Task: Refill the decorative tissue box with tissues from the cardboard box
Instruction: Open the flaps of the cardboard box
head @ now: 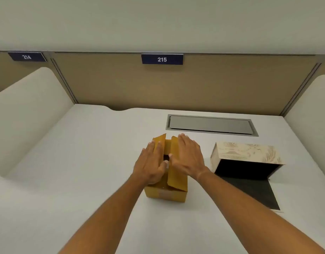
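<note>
Head view: flat hands [188, 158] on cardboard box [165, 195] flaps.

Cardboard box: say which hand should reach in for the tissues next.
Left, probably. The left hand has fingertips at the dark gap in the cardboard box; the right hand lies flat on a flap.

A single wide-angle view from the person's head looks forward and steeply down over the white counter [84, 162]. Both forearms reach in from the bottom edge, close to the lens. The view faces the tan partition [176, 85] at the counter's far edge, with the wall above it.
</note>
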{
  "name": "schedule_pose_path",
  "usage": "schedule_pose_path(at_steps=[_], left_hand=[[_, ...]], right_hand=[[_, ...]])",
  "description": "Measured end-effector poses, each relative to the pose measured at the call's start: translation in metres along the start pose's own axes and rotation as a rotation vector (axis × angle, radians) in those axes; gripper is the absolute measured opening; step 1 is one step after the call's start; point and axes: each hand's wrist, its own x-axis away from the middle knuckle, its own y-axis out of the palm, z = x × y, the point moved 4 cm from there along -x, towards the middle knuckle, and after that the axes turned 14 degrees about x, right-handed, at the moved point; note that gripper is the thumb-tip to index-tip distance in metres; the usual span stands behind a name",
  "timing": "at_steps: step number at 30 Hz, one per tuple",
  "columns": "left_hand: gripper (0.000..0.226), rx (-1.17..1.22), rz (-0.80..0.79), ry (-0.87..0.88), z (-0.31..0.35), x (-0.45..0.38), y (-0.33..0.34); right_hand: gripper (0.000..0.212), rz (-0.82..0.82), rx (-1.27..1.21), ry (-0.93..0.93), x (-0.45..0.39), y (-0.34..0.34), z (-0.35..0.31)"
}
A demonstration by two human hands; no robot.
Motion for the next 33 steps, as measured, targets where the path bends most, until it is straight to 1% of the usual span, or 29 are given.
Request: schedule_pose_path(at_steps=[7, 12, 14, 16, 19, 21, 23, 25, 27, 29, 31, 33], left_hand=[[0.072, 0.039, -0.022, -0.006, -0.003, -0.005, 0.003], [0.071, 0.093, -0.055, 0.018, -0.007, -0.011, 0.008], [0.068, 0.135, -0.039, 0.028, -0.01, -0.012, 0.004], [0.066, 0.171, -0.014, 0.042, -0.014, -0.012, -0.001], [0.065, 0.185, 0.064, 0.076, -0.021, -0.012, -0.016], [0.063, 0.203, 0.087, 0.077, -0.028, -0.014, -0.027], [0.059, 0.207, 0.106, 0.076, -0.036, -0.014, -0.038], [0.059, 0.161, 0.115, 0.07, -0.045, -0.014, -0.046], [0.06, 0.06, 0.104, 0.062, -0.054, -0.015, -0.05], [0.054, -0.033, 0.084, 0.076, -0.061, -0.015, -0.048], [0.048, -0.08, 0.042, 0.062, -0.066, -0.015, -0.041], [0.045, -0.065, -0.013, 0.021, -0.072, -0.014, -0.031]], right_hand=[[0.081, -0.076, -0.071, 0.044, -0.012, 0.019, -0.006], [0.081, -0.089, -0.097, 0.068, -0.016, 0.021, -0.012], [0.079, -0.046, -0.13, 0.085, -0.017, 0.016, -0.014], [0.073, 0.025, -0.15, 0.093, -0.017, 0.008, -0.014], [0.066, 0.136, -0.163, 0.089, -0.016, -0.006, -0.008], [0.063, 0.181, -0.144, 0.082, -0.015, -0.013, 0.001], [0.06, 0.199, -0.074, 0.072, -0.015, -0.017, 0.011], [0.054, 0.181, 0.015, 0.069, -0.014, -0.018, 0.021], [0.045, 0.174, 0.06, 0.071, -0.01, -0.018, 0.028], [0.035, 0.176, 0.08, 0.085, -0.006, -0.017, 0.033], [0.037, 0.139, 0.101, 0.13, -0.003, -0.012, 0.037], [0.04, 0.08, 0.119, 0.185, 0.0, -0.003, 0.04]])
